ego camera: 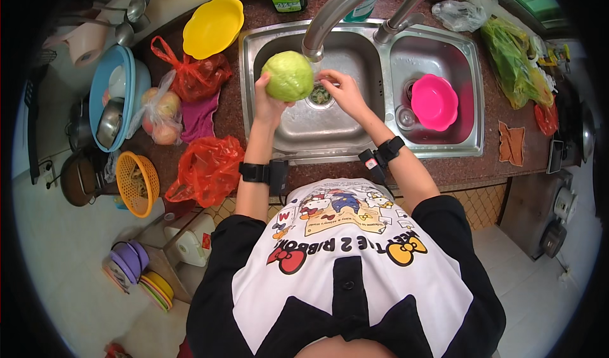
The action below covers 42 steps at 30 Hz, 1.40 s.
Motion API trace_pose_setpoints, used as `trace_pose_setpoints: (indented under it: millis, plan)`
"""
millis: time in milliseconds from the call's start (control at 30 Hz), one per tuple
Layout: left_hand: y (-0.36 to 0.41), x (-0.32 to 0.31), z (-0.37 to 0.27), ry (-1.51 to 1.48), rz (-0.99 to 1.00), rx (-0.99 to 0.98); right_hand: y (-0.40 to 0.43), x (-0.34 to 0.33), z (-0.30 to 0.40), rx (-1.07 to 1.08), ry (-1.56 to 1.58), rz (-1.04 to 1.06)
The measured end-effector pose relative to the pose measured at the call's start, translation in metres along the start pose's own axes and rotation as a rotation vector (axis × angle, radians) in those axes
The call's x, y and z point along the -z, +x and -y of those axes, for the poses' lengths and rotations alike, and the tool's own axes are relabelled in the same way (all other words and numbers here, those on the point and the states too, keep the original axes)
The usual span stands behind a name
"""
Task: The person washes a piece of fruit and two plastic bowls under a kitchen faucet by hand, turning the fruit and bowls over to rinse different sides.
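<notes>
My left hand [270,102] holds a round, pale green cabbage or lettuce head [288,75] over the left basin of a steel double sink [314,157]. The curved metal faucet [313,44] ends just above and to the right of this head. My right hand [343,90] is beside the faucet's mouth, fingers bent, apart from the vegetable; whether its fingertips hold anything is too small to tell. Below, green scraps lie in the drain strainer [320,95]. In the right basin a pink plastic bowl [434,102] sits by a drain.
Left on the counter are a yellow bowl [213,27], red plastic bags [209,170], bagged round fruit [162,113], blue basins [131,96] and an orange basket [153,182]. To the right lie a green plastic bag [511,63] and a brown cloth [511,143].
</notes>
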<state>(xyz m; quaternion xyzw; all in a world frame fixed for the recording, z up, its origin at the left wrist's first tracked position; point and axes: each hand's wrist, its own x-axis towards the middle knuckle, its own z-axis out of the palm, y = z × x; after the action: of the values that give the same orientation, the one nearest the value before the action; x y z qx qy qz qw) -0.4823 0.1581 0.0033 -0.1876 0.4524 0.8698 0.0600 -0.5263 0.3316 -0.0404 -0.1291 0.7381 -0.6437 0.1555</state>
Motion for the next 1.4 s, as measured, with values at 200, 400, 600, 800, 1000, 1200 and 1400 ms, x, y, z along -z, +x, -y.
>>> trace_pose_setpoints:
  millis: [200, 400, 600, 800, 1000, 1200, 1400]
  plan:
    - [-0.022, 0.017, -0.008, 0.035, -0.065, -0.007, 0.005, 0.003, 0.01, 0.029, -0.122, -0.004]
    - [-0.027, 0.033, -0.001, 0.053, -0.084, 0.012, 0.017, 0.0, 0.021, 0.045, -0.438, 0.052]
    - [-0.026, 0.033, 0.002, 0.062, -0.079, 0.019, 0.018, 0.007, 0.049, 0.151, -0.789, 0.135]
    - [-0.024, 0.021, 0.0, 0.139, -0.094, -0.048, 0.016, 0.017, 0.034, 0.192, -0.338, -0.005]
    - [-0.002, -0.004, 0.012, 0.639, 0.025, -0.406, -0.001, 0.019, 0.052, -0.433, 0.371, 0.051]
    - [0.007, -0.032, 0.018, 1.195, 0.153, -0.633, 0.003, 0.012, 0.043, -0.382, 0.246, 0.044]
    - [0.008, -0.029, 0.02, 1.178, 0.168, -0.605, -0.001, 0.021, 0.051, -0.329, 0.419, 0.133]
